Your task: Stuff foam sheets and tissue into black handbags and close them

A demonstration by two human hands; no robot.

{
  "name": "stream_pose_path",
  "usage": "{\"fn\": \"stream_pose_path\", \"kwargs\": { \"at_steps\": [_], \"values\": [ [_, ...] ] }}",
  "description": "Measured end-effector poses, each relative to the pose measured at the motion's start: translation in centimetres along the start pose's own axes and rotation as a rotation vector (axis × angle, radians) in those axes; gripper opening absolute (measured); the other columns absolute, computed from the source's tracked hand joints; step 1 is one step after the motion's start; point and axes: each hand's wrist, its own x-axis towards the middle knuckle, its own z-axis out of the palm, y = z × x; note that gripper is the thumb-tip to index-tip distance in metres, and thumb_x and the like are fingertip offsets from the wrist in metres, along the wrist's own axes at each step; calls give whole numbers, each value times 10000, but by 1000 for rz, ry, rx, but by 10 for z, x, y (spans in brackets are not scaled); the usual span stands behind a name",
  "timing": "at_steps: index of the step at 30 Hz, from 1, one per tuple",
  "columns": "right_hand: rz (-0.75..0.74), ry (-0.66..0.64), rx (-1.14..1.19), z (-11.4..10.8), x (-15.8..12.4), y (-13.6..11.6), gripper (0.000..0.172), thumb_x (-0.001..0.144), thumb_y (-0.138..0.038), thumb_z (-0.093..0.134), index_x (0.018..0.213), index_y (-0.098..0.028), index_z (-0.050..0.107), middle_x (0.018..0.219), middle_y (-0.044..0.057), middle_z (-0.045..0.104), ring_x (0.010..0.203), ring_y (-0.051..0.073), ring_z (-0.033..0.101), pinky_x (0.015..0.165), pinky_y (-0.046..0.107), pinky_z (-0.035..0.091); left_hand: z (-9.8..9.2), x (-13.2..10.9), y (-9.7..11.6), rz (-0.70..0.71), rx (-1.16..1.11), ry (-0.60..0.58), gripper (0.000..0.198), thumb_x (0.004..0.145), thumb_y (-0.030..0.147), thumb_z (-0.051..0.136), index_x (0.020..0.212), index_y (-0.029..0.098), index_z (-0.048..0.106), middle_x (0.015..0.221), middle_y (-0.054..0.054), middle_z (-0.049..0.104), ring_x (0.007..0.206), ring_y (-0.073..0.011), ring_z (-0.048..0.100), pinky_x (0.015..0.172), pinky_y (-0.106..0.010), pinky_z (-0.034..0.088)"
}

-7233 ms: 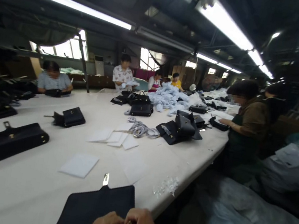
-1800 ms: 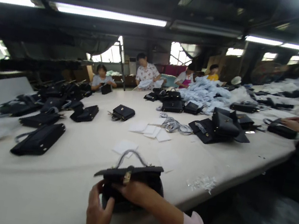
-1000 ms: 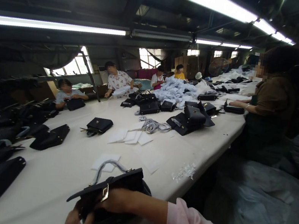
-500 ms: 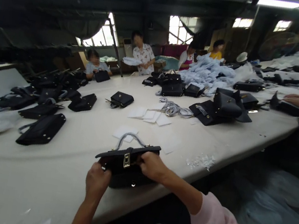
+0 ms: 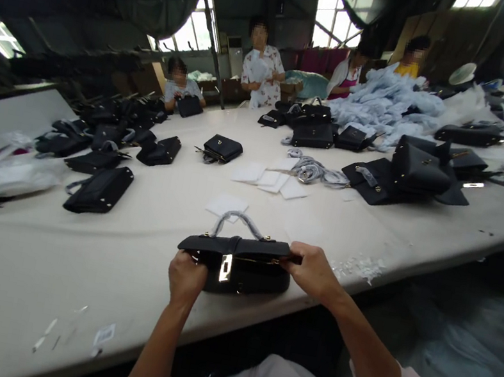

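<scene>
A black handbag stands at the table's near edge, its flap partly lifted and its wrapped handle upright. A gold clasp plate hangs at the front of the flap. My left hand is closed on the bag's left end, just under the flap. At the right end of a gold zipper, my right hand pinches the bag's corner; whether it holds the zipper pull is too small to tell. White square sheets lie just behind the bag.
Black bags are piled along the left side. More bags and wrapped grey straps lie to the right. White scraps sit near the right front edge. Several people, one in a patterned shirt, are across the table.
My right hand has moved from beside the clasp to the bag's right end, and gold zipper now shows under the flap. The left hand keeps its hold. The view has shifted.
</scene>
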Motion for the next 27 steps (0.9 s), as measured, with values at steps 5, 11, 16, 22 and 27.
{"fn": "stream_pose_path", "kwargs": {
  "at_steps": [5,11,16,22,27],
  "values": [
    [3,47,38,7,-2,4,147,763,-173,652,619,-158,621,623,-18,578,610,134,557,564,221,385,1,-16,6,298,37,129,195,753,158,484,806,151,671,804,-104,639,855,-270,597,798,-387,498],
    [-147,178,-39,29,-18,-18,186,836,-99,587,867,-209,733,942,53,676,897,196,626,832,290,480,13,-51,44,821,3,-24,266,899,228,499,1133,168,610,1099,-110,635,1006,-263,588,877,-403,510],
    [-416,-2,-92,39,-15,-41,252,913,-121,508,1039,-198,712,1135,80,649,1050,199,585,962,318,449,17,-60,43,871,22,-114,342,848,235,602,1172,137,554,1209,-158,564,1118,-319,534,905,-472,496],
    [-270,-516,-291,44,23,-32,282,867,-102,517,990,-224,739,987,46,714,961,223,643,911,318,455,11,-70,29,858,90,-85,262,807,69,570,1052,156,602,1034,-112,634,1020,-287,562,925,-493,450],
    [-142,-392,-367,52,55,-15,280,842,-161,553,1047,-235,730,1095,57,695,1046,253,618,916,313,451,4,-81,14,828,-5,-43,273,872,40,477,1101,139,587,903,-77,623,868,-219,553,806,-385,453]
  ]
}}
